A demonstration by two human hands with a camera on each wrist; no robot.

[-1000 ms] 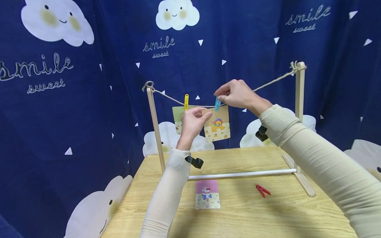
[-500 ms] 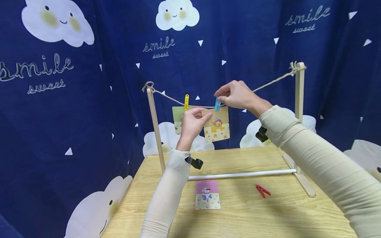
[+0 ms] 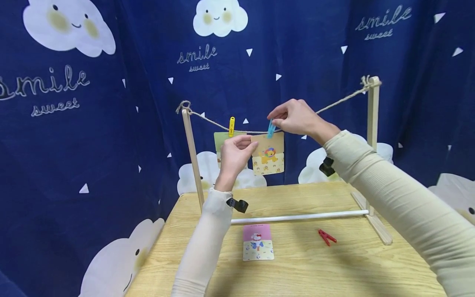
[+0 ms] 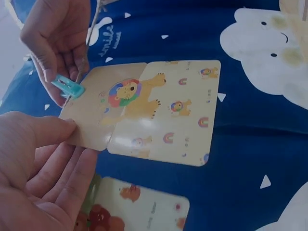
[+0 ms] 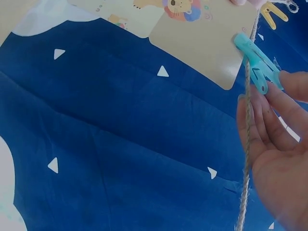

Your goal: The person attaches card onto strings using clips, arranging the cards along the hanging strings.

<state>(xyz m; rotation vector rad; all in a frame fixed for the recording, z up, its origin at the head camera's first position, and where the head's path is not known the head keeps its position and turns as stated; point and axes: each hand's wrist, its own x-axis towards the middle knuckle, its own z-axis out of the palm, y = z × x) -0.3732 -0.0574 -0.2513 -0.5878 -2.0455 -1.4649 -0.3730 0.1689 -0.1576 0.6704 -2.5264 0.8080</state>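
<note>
Pinching blue peg (image 3: 271, 129), lion card (image 3: 269, 154) above wooden table (image 3: 297, 264).

Your head camera looks forward and down over the table (image 3: 297, 268) at the string line (image 3: 334, 103) before the blue curtain. Your left wrist camera sits very close, facing the lion card (image 4: 149, 115). Your right wrist camera, equally close, faces the blue clip (image 5: 257, 67). All three share card and clip.

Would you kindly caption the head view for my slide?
Right hand pinches a blue peg on the twine; left hand holds the lion card.
</note>
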